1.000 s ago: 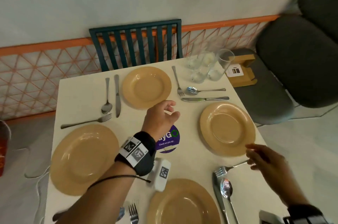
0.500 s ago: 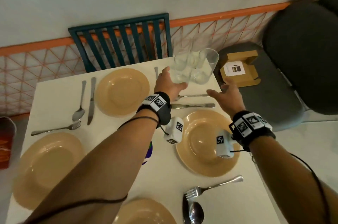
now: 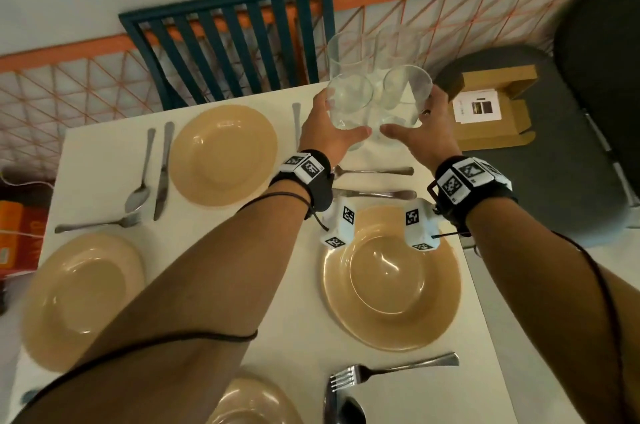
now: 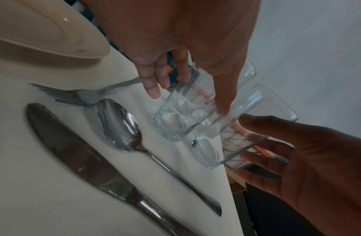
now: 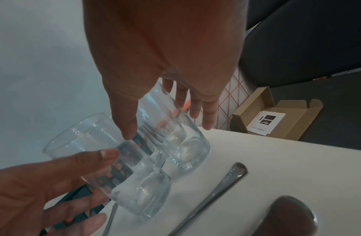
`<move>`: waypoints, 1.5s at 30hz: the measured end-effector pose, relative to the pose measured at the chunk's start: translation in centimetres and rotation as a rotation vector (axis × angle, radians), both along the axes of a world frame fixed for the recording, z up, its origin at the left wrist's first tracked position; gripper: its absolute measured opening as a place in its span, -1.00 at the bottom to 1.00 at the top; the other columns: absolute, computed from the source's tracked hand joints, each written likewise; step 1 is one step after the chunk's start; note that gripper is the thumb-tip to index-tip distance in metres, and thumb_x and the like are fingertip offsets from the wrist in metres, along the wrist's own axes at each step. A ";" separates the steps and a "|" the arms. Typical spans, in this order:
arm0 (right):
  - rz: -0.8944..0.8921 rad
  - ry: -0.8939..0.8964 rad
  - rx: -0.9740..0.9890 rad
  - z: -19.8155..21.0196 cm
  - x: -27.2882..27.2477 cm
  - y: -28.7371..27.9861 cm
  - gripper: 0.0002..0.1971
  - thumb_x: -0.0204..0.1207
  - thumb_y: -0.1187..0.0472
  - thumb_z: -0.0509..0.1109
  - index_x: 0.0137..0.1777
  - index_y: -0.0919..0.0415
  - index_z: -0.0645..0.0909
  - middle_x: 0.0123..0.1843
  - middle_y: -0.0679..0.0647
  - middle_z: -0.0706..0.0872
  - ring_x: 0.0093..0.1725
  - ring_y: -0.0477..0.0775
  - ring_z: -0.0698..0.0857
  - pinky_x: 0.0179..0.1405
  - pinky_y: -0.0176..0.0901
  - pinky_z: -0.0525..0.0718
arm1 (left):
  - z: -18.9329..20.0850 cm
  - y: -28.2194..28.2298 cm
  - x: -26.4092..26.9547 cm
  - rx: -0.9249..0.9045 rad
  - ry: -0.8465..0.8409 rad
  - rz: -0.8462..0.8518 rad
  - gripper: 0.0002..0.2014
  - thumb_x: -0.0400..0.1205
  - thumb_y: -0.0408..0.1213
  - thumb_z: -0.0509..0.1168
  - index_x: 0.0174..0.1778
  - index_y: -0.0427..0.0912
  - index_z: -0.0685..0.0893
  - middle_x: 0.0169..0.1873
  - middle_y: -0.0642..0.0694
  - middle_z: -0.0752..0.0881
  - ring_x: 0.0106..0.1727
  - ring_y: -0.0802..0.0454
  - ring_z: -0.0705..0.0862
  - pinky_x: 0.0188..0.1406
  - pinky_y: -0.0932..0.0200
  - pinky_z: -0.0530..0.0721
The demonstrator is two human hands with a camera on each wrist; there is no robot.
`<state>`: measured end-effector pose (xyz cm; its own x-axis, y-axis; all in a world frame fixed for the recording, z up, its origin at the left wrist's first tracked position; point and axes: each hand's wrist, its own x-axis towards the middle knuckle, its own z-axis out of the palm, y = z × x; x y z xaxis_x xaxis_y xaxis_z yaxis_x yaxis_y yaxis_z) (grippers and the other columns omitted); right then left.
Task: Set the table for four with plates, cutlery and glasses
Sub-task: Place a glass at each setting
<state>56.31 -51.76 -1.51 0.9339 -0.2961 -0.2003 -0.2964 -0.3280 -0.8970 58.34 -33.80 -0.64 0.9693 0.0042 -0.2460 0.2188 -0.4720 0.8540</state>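
Note:
Several clear glasses stand clustered at the far right corner of the white table (image 3: 104,160). My left hand (image 3: 332,136) wraps the front left glass (image 3: 349,101), thumb on one side and fingers on the other; the left wrist view shows its base (image 4: 169,124) on the table. My right hand (image 3: 415,132) grips the front right glass (image 3: 407,94), which also shows under that hand in the right wrist view (image 5: 185,151). Tan plates lie at the far side (image 3: 223,155), left (image 3: 81,299), right (image 3: 391,276) and near edge (image 3: 249,399), with cutlery beside each.
A spoon (image 3: 374,170) and knife (image 3: 377,195) lie just under my wrists. A fork (image 3: 391,370) lies near the right plate. A teal chair (image 3: 235,42) stands behind the table. An open cardboard box (image 3: 491,108) sits on a dark seat past the right table edge.
Both hands reached forward to the glasses. The left came from the table's middle, the right from the near fork, and each now holds a glass.

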 end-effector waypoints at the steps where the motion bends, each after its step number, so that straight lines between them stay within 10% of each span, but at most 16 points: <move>1: 0.002 -0.003 0.000 -0.1 0.2 -0.1 -0.03 0.28 0.17 0.71 0.62 0.07 0.22 0.55 0.07 0.47 0.53 0.08 0.48 0.55 0.13 0.49 | 0.0 -0.1 0.1 0.000 -0.009 0.004 -0.09 0.40 -0.08 0.63 0.62 0.03 0.28 0.53 -0.04 0.48 0.49 -0.08 0.50 0.46 0.09 0.47; 11: 0.040 0.051 -0.091 0.2 0.7 0.2 -0.16 0.42 0.06 0.62 0.61 0.08 0.23 0.52 0.10 0.53 0.48 0.13 0.52 0.36 -0.04 0.49 | 3.0 2.2 -4.1 -0.177 -0.138 0.178 -0.22 0.41 -0.17 0.63 0.51 0.07 0.41 0.42 0.04 0.59 0.39 0.00 0.56 0.25 0.22 0.59; 18: 0.002 -0.100 -0.106 2.2 -2.4 1.5 -0.18 0.35 0.04 0.66 0.54 0.06 0.30 0.37 -0.07 0.59 0.34 -0.06 0.57 0.38 -0.02 0.60 | 6.6 14.3 -13.9 -0.199 -0.214 0.395 -0.29 0.39 -0.19 0.64 0.41 0.09 0.46 0.27 0.20 0.64 0.32 0.26 0.61 0.09 0.50 0.61; 26: 0.107 -0.235 -0.046 7.3 -10.5 7.1 -0.22 0.33 0.08 0.67 0.50 0.02 0.35 0.40 -0.01 0.59 0.34 -0.04 0.63 0.11 -0.29 0.67 | 3.4 25.8 -19.1 0.070 -0.124 0.600 -0.25 0.33 -0.14 0.65 0.41 0.07 0.46 0.21 0.14 0.65 0.22 0.07 0.66 0.17 0.19 0.61; 31: 0.163 -0.170 0.028 8.5 -16.9 12.7 -0.27 0.34 0.19 0.67 0.45 0.00 0.38 0.25 -0.28 0.59 0.16 -0.50 0.60 -0.02 -0.59 0.63 | 1.8 27.9 -18.2 0.086 -0.117 0.526 -0.24 0.39 -0.17 0.62 0.47 0.01 0.42 0.20 0.10 0.61 0.16 0.09 0.60 -0.04 0.49 0.48; 37: 0.221 -0.059 0.067 7.1 -22.8 18.3 -0.26 0.27 0.14 0.70 0.41 -0.03 0.40 0.28 -0.15 0.65 0.22 -0.25 0.66 0.01 -0.33 0.71 | 0.7 28.8 -16.8 0.058 -0.069 0.444 -0.19 0.35 -0.10 0.61 0.50 0.00 0.41 0.35 0.00 0.62 0.32 -0.04 0.61 0.36 -0.02 0.60; 45: 0.272 0.008 0.069 5.1 -26.5 23.6 -0.24 0.24 0.17 0.72 0.41 0.03 0.42 0.30 -0.09 0.65 0.20 -0.21 0.68 0.07 -0.36 0.72 | 0.5 29.5 -16.9 0.047 -0.032 0.338 -0.15 0.39 -0.12 0.60 0.57 -0.05 0.34 0.45 -0.07 0.56 0.42 -0.09 0.55 0.43 -0.11 0.55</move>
